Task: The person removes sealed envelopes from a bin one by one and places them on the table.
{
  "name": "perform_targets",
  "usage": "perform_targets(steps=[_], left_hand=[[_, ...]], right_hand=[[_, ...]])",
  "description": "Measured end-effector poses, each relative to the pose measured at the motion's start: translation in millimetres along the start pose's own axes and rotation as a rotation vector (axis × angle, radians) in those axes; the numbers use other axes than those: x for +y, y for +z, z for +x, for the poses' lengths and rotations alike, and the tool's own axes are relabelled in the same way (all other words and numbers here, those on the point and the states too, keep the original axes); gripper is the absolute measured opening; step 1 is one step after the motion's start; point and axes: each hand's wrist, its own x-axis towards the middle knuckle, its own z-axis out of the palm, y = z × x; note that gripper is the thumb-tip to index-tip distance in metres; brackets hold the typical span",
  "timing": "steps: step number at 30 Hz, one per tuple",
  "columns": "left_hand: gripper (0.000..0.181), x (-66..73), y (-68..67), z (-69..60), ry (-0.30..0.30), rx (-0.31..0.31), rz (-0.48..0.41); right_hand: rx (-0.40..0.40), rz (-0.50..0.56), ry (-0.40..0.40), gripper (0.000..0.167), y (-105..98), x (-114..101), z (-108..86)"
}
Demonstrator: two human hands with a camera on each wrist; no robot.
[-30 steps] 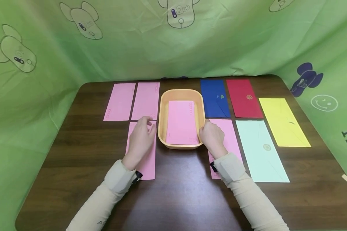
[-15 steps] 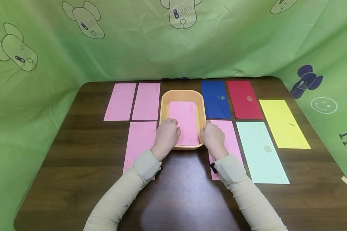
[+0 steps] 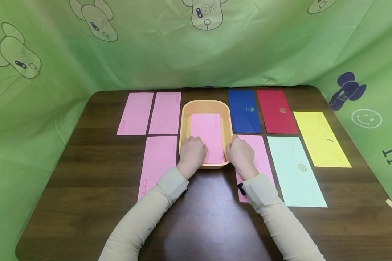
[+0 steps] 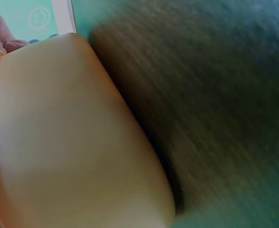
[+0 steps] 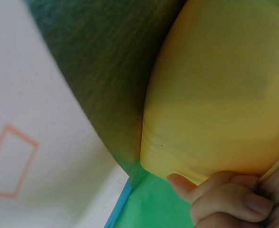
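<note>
A light orange plastic tray (image 3: 206,106) stands at the middle of the table with a pink envelope (image 3: 207,127) lying inside. My left hand (image 3: 192,154) holds the tray's near left part with curled fingers, partly covering the envelope; its fingertips are hidden. On the opposite side, my right hand (image 3: 241,154) grips the rim near the near right corner. The right wrist view shows bent right fingers (image 5: 229,202) against the tray's outer wall (image 5: 215,95). In the left wrist view, the tray wall (image 4: 77,128) fills the left half.
Pink envelopes (image 3: 135,113) lie left of the tray. A pink envelope (image 3: 261,159) lies partly under the right hand. Farther right are a blue envelope (image 3: 243,108), a red envelope (image 3: 276,116), a pale mint envelope (image 3: 290,159) and a yellow envelope (image 3: 321,141). Green cloth (image 3: 150,61) surrounds the table.
My left hand has moved right from above the near left pink envelope to the tray and taken hold there. The right hand and the tray have stayed in place.
</note>
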Motion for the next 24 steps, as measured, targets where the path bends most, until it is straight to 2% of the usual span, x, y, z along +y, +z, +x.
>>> perform_targets(steps=[3, 7, 12, 15, 21, 24], left_hand=[[0.030, 1.0, 1.9, 1.5, -0.038, 0.023, 0.015], [0.033, 1.7, 3.4, 2.6, -0.062, 0.011, 0.034], [0.038, 2.3, 3.6, 3.0, -0.069, -0.016, 0.023], [0.035, 2.4, 4.2, 2.8, -0.067, -0.011, 0.025], [0.022, 3.5, 5.1, 1.5, -0.068, 0.016, 0.050], [0.020, 4.4, 6.0, 1.3, -0.069, 0.051, 0.075]], right_hand=[[-0.006, -0.001, 0.002, 0.032, -0.4, -0.4, 0.3], [-0.016, -0.003, 0.004, 0.032, -0.4, -0.7, 0.4], [-0.012, -0.004, 0.004, 0.031, 0.6, 0.1, 0.2], [-0.013, -0.002, 0.009, 0.032, 1.0, 0.4, 0.0], [-0.011, 0.005, 0.004, 0.032, 1.1, 0.2, -0.8], [-0.004, 0.009, -0.003, 0.030, 0.7, 0.2, -1.3]])
